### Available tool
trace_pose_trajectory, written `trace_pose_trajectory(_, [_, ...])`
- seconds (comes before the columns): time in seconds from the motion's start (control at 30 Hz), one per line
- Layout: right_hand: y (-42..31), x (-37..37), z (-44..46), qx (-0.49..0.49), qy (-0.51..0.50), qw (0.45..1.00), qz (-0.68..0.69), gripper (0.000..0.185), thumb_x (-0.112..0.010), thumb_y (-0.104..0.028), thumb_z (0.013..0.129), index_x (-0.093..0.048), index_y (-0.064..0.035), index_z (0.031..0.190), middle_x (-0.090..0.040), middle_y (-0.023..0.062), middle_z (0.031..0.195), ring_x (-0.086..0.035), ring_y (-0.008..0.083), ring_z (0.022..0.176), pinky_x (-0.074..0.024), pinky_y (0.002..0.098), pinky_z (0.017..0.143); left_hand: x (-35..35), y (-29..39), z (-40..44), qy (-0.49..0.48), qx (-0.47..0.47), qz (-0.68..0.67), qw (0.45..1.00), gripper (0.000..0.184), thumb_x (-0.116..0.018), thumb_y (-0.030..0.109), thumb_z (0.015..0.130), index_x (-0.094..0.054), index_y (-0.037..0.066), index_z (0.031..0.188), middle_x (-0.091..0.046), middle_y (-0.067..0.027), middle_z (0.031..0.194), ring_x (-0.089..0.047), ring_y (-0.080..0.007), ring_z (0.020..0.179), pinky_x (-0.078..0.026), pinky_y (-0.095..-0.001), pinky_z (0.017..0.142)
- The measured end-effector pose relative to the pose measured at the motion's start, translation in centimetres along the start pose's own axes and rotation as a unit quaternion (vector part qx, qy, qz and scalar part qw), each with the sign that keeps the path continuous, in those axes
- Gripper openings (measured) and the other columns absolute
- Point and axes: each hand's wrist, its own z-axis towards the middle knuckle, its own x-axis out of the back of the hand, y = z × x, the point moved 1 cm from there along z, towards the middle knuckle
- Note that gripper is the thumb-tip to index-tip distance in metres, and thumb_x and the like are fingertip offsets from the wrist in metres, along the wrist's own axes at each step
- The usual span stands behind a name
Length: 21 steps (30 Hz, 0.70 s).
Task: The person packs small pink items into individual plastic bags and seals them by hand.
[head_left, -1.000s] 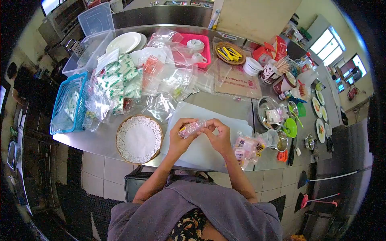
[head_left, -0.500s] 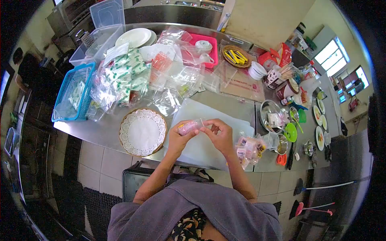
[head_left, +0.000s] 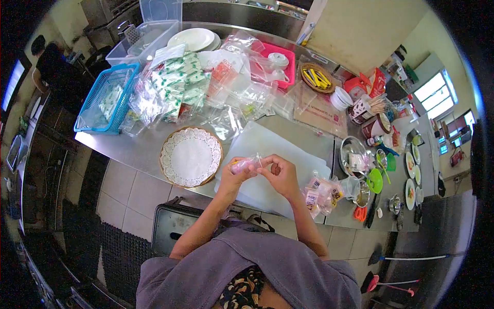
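Observation:
A small clear plastic packet with pink contents (head_left: 244,165) is held above the white cutting board (head_left: 280,154). My left hand (head_left: 234,175) is wrapped round the packet from the left. The fingertips of my right hand (head_left: 280,175) pinch the packet's right end. Several similar packets (head_left: 323,193) lie at the board's right edge. Left of the board is a round tray lined with a white lace doily (head_left: 190,156).
Plastic bags (head_left: 226,121), a blue basket (head_left: 107,100) and a pink tray (head_left: 291,62) stand behind and left. Metal bowls (head_left: 353,154), a green bowl (head_left: 375,180), orange-handled scissors (head_left: 360,213) and plates (head_left: 410,193) are on the right. Another person (head_left: 56,67) stands far left.
The view has turned, so the table appears shifted right and tilted. My left hand has closed further round the packet, and my right fingers stay at its end.

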Motion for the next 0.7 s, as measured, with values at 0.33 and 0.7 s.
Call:
trace_pose_trajectory(0.33, [0.3, 1.1, -0.2, -0.007, -0.069, 0.997, -0.037, 0.01, -0.064, -0.011, 0.077, -0.064, -0.0041, 0.084, -0.056, -0.0006, 0.063, -0.04, 0.0049, 0.048, -0.0337, 0.0219, 0.048, 0.6, 1.0, -0.5, -0.011, -0.028, 0.282, 0.959, 0.036, -0.073, 0.022, 0.074, -0.055, 0.003, 0.098, -0.06, -0.0023, 0.088, -0.057, -0.0091, 0.083, -0.045, -0.0229, 0.072])
trace_pose_trajectory(0.7, [0.6, 2.6, -1.1, 0.082, -0.023, 0.993, -0.079, 0.019, -0.064, -0.021, 0.074, -0.061, -0.0064, 0.085, -0.058, 0.0079, 0.078, -0.056, 0.025, 0.079, -0.0443, 0.0356, 0.07, -1.8, 1.3, 0.9, -0.034, -0.127, 0.396, 0.909, 0.012, -0.067, 0.011, 0.078, -0.062, 0.0, 0.082, -0.062, -0.0037, 0.074, -0.056, -0.0087, 0.071, -0.045, -0.0237, 0.067])
